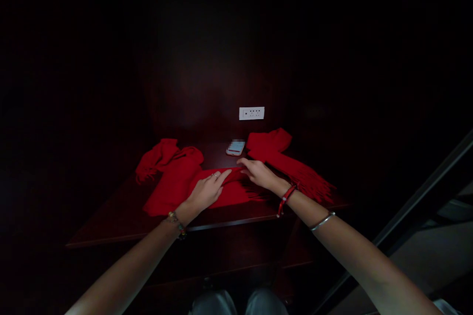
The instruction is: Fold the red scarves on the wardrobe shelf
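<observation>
A red fringed scarf [172,184] lies spread on the dark wooden desk, bunched at its left end. My left hand [210,189] rests on it with fingers stretched out, a ring on one finger and a beaded bracelet at the wrist. Close by on the right, my right hand [260,174] is at the scarf's far edge near its fringe. Its fingers are bent and slightly apart, and I see nothing gripped in them. Behind that hand, a second red fringed piece [268,142] lies loosely heaped, its fringe trailing to the right.
A phone [235,147] with a lit screen lies behind the scarf. A white power socket [252,113] is set in the dark back wall. The desk's front edge [225,224] runs just below my hands, with my knees [214,302] beneath. The surroundings are very dark.
</observation>
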### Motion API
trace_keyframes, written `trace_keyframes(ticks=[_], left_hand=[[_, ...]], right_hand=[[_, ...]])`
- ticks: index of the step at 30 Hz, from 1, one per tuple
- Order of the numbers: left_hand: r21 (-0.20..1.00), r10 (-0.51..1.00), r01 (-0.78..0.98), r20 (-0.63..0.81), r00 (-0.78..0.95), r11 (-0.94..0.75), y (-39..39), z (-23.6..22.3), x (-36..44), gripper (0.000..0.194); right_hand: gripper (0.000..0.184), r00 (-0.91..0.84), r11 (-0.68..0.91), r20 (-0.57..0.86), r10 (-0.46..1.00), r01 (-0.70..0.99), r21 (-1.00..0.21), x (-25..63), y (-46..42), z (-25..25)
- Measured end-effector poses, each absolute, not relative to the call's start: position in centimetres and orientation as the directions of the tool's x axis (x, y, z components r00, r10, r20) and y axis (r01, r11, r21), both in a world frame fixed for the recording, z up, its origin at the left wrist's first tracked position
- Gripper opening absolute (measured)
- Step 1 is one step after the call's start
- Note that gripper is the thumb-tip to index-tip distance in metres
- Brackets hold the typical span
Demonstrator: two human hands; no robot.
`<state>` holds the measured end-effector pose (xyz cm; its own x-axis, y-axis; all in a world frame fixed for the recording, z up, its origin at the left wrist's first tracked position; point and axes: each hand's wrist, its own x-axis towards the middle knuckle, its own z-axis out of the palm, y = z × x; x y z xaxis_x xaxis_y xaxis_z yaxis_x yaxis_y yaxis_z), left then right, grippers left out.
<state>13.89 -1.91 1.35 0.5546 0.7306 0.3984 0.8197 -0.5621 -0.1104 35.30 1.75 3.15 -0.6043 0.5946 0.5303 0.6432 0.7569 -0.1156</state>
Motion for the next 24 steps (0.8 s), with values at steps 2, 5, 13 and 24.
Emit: trace_keyframes(ticks=[2,5,13,24], left_hand=[[-0.056,0.737,0.838,0.447,0.508,-0.543,-1.4,1.8,13.7,0.049],[0.012,0.753,0.853,0.476,0.455,-0.523,-0.5,3.0,13.1,0.039],[-0.039,0.74,0.821,0.411,0.533,-0.57,-1.1,4.1,12.1,0.019],[-0.098,0.761,0.835,0.367,0.536,-0.541,1.2,7.3,11.4,0.017]], right_hand=[[0.033,-0.622,0.741,0.491,0.61,0.668,-0.075,35.3,2.1,4.5],[0.033,-0.632,0.706,0.433,0.642,0.708,-0.014,35.1,2.0,5.8],[0.026,-0.649,0.729,0.423,0.633,0.683,-0.044,34.3,1.7,4.1],[0.021,-0.578,0.597,0.414,0.703,0.796,0.099,34.4,3.4,7.2]])
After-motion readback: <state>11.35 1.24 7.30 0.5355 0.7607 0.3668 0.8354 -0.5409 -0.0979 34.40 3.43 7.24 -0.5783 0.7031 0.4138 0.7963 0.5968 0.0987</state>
